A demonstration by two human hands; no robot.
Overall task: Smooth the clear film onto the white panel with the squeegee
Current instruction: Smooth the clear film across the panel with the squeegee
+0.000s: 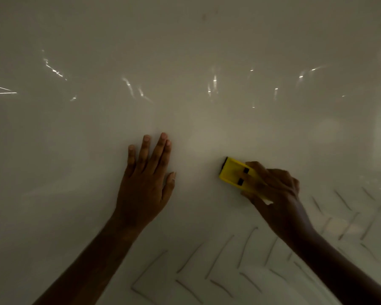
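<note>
The left hand [144,176] is laid flat, fingers straight, on the glossy white panel [185,51]. A yellow squeegee [234,173] is gripped by the right hand [277,190], its dark edge set against the panel. Faint chevron marks [229,265] are seen lower right.

I cannot tell what place I work in: only a glossy white panel [185,51] under dim light.
</note>
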